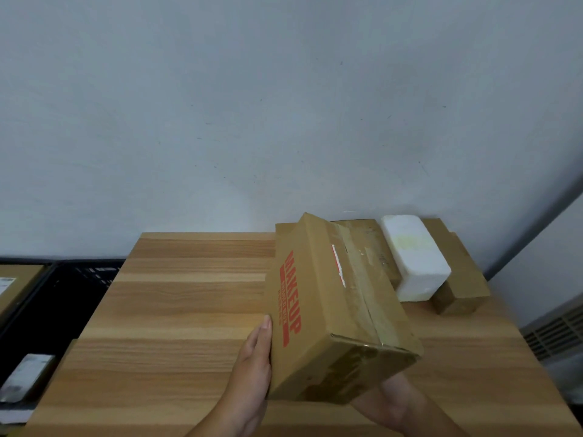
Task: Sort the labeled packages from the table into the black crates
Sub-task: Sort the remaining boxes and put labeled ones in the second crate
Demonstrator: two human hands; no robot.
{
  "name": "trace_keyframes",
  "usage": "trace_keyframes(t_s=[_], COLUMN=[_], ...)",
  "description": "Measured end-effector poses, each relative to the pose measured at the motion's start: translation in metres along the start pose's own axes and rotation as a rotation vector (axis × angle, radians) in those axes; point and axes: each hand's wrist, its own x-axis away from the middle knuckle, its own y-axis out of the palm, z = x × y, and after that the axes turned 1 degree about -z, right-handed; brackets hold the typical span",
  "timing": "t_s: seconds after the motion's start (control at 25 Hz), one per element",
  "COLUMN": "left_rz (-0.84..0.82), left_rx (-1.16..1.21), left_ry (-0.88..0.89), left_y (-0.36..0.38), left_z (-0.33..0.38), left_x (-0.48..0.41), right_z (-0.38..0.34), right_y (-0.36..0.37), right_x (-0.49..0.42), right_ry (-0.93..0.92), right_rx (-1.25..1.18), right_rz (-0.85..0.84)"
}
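A brown cardboard box (331,310) with red "MAKEUP" lettering is lifted and tilted over the wooden table (176,310). My left hand (252,361) presses flat against its left printed side, fingers straight. My right hand (394,402) supports the box from underneath at its near right corner, fingers hidden beneath it. A black crate (63,298) stands on the floor left of the table, with a small white-labelled package (25,376) inside its near part.
A white foam block (413,257) lies on flat brown cardboard boxes (460,279) at the table's far right corner. Another crate holding a brown labelled box (15,285) is at the far left. A grey wall stands behind; a vented unit (558,332) sits right.
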Motion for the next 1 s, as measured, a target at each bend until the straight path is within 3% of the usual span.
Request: trace_keyframes(t_s=[0.08,0.36,0.6,0.8,1.0], left_rz=[-0.021,-0.021,-0.055,-0.109,-0.09], left_rx=[-0.005,-0.308,-0.425,-0.531,-0.777], left_ry=[-0.011,0.074,0.335,0.567,0.503], left_y=[0.006,0.008,0.028,0.063,0.073], left_z=[-0.003,0.015,0.077,0.113,0.102], left_x=[0.002,0.003,0.011,0.02,0.01], right_z=[0.008,0.008,-0.021,-0.036,-0.061], right_y=[-0.005,-0.022,-0.03,-0.045,-0.039], right_x=[0.001,0.012,0.007,-0.004,-0.011], right_ry=[-0.002,-0.041,-0.141,-0.014,-0.025], right_rx=[-0.084,-0.2,-0.168,0.004,0.158], right_rz=[0.067,-0.029,-0.123,0.196,0.319])
